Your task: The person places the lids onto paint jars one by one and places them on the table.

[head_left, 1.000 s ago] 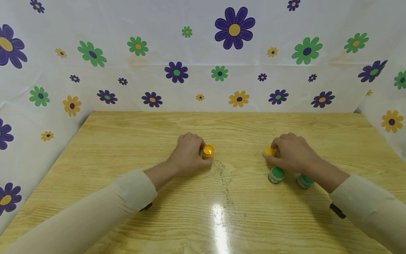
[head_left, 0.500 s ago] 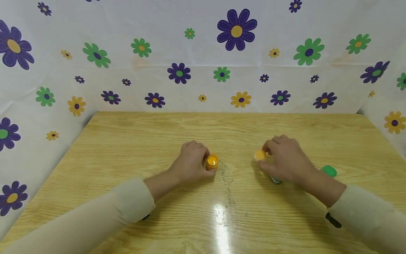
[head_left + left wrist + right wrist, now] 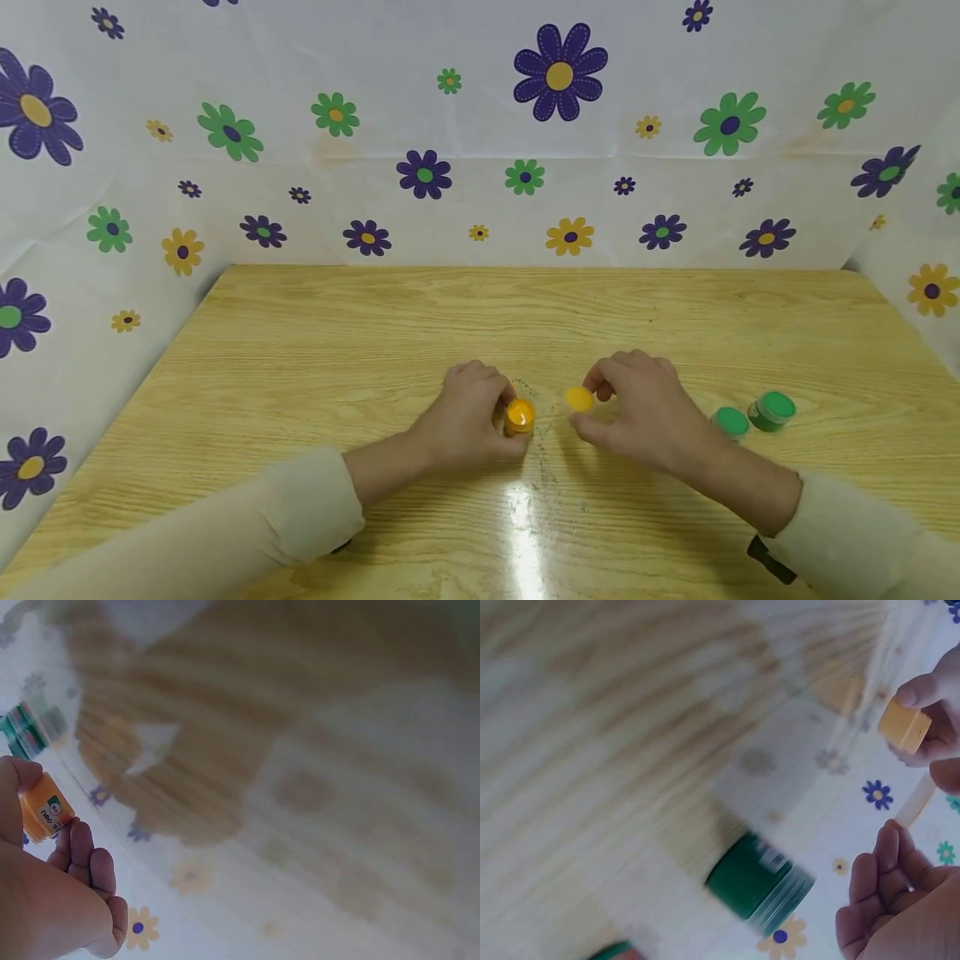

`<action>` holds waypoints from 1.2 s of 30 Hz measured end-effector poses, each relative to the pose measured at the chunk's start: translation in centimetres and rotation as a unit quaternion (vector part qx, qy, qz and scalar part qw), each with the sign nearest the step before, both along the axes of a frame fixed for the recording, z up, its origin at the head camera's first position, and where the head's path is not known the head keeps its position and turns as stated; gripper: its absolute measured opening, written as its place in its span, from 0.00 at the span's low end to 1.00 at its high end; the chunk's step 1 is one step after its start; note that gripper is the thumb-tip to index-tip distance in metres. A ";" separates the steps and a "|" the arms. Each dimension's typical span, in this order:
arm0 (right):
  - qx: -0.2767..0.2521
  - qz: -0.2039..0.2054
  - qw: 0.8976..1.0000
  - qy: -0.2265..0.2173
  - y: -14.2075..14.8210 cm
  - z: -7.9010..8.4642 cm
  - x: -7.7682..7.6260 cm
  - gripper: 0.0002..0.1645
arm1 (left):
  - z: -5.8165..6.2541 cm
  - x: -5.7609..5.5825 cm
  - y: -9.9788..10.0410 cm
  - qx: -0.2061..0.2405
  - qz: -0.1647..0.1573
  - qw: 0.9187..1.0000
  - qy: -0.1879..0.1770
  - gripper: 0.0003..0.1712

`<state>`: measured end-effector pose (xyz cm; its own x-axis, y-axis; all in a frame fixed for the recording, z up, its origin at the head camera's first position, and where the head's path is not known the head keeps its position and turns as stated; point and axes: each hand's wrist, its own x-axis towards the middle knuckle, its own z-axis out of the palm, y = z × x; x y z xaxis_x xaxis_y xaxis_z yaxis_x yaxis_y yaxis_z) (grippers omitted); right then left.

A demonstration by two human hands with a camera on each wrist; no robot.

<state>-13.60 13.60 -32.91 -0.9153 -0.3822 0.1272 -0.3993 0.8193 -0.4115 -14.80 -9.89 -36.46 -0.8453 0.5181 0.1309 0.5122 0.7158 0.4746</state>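
Observation:
My left hand (image 3: 468,417) holds a small paint jar (image 3: 520,417) between thumb and fingers, its top uncovered with glossy orange paint showing. Printed lettering shows on the side of this orange jar (image 3: 46,808) in the left wrist view. Pinched by its edge in my right hand (image 3: 641,412) is a flat yellow-orange lid (image 3: 578,399), just right of the jar and apart from it. Seen from the right wrist, the lid (image 3: 916,799) appears thin and edge-on, below the orange jar (image 3: 904,725).
Beyond my right forearm, two green-topped paint jars (image 3: 772,412) stand side by side on the wooden table (image 3: 360,317). A green jar (image 3: 750,877) looms blurred in the right wrist view. Flower-printed cloth (image 3: 480,125) walls the back and sides.
Both hands have come nearer to me and closer together, bringing lid and jar close. A green jar seen earlier by my right hand is now hidden; two farther right are now uncovered.

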 end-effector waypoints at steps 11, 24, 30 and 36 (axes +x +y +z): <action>-0.037 0.006 0.999 0.008 -1.7 -0.7 2.1 0.14 | 0.2 2.1 1.3 -0.005 -0.024 1.000 0.013 0.17; -0.100 0.035 0.992 0.073 -2.1 -2.9 2.1 0.13 | -0.2 2.3 1.8 -0.067 -0.031 0.993 0.097 0.20; -0.072 0.059 0.990 0.110 -2.1 -3.4 1.7 0.16 | -0.4 2.0 1.8 -0.062 -0.038 0.990 0.119 0.21; -0.057 0.068 0.987 0.131 -1.9 -3.6 1.5 0.15 | -0.6 1.7 1.9 -0.067 -0.041 0.988 0.135 0.21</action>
